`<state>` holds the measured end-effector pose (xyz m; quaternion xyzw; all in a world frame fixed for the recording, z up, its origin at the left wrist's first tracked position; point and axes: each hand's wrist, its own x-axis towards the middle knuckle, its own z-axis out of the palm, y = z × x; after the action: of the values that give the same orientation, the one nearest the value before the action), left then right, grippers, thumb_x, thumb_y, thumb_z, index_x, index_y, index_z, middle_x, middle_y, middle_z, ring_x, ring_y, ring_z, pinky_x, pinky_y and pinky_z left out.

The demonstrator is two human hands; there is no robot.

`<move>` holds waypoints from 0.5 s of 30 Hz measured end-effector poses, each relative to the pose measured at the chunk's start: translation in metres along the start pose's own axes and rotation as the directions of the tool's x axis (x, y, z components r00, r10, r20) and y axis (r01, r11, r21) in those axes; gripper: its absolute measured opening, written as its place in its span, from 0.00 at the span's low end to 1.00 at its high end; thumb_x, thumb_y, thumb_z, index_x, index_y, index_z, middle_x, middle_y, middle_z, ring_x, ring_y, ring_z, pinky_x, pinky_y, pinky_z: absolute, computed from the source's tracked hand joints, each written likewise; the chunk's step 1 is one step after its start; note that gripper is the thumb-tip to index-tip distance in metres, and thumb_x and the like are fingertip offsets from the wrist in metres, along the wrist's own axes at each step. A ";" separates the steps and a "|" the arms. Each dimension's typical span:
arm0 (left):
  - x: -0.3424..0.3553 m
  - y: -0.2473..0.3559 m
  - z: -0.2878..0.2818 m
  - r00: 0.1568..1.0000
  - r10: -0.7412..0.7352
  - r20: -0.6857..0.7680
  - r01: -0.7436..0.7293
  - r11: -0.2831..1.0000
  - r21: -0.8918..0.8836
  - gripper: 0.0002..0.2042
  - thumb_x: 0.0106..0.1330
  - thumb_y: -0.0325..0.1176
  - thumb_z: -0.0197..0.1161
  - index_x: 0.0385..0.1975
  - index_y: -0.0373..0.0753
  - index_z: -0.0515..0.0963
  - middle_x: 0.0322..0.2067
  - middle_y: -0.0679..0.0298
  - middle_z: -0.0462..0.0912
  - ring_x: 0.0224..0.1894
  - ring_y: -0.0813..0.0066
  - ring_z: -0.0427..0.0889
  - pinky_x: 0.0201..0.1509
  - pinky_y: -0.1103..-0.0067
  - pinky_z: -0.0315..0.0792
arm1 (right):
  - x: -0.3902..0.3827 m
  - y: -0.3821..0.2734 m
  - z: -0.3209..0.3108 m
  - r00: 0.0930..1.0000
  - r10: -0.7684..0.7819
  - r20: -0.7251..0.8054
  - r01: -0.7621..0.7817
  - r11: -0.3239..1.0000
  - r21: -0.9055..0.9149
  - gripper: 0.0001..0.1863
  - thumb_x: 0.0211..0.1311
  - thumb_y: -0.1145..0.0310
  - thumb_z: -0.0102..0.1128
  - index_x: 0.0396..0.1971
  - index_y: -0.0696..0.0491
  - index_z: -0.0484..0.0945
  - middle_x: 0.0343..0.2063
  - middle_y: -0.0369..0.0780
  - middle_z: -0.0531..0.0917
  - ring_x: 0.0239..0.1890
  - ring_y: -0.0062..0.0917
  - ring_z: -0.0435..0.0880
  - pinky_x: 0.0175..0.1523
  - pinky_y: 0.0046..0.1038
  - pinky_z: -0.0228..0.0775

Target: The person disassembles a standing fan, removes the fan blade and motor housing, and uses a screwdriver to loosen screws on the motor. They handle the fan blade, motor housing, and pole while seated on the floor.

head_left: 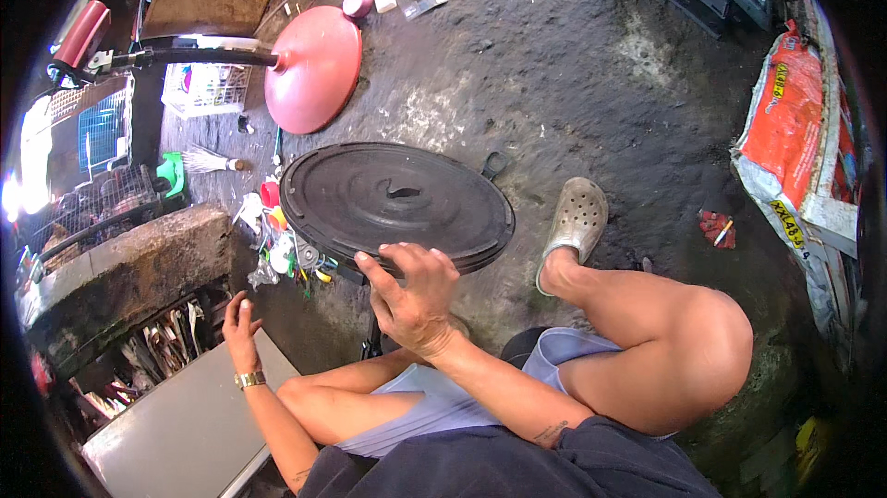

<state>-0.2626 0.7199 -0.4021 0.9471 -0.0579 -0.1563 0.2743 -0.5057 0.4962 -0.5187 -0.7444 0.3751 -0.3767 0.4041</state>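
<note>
A large round black disc (397, 202), lid-like with a raised rim and a small dent in its middle, is held level in front of my knees. My right hand (411, 299) grips its near edge, fingers curled over the rim. My left hand (241, 324), with a gold wristwatch, hovers with fingers apart above the corner of a flat grey board (180, 429) and holds nothing. My legs are bent, and a grey clog (577, 221) is on my right foot.
A pink dome-shaped disc (314, 68) on a black arm stands beyond the black disc. Small colourful bits (277, 239) litter the floor at the left. A stone block (120, 267) and wire cages (102, 193) are at the left; printed sacks (804, 138) lie at the right.
</note>
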 end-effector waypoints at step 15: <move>-0.049 -0.003 0.199 0.905 0.251 0.344 -0.311 0.941 0.133 0.35 0.51 0.36 0.76 0.60 0.35 0.69 0.57 0.49 0.75 0.60 0.57 0.74 0.59 0.68 0.70 | 0.116 0.031 -0.024 0.836 0.365 0.409 -0.432 0.898 0.080 0.18 0.64 0.55 0.57 0.35 0.57 0.83 0.28 0.53 0.84 0.34 0.45 0.85 0.41 0.45 0.74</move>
<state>-0.3742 0.6323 -0.5496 0.9116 -0.2525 -0.2614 0.1918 -0.4839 0.3767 -0.5066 -0.6715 0.4025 -0.1615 0.6009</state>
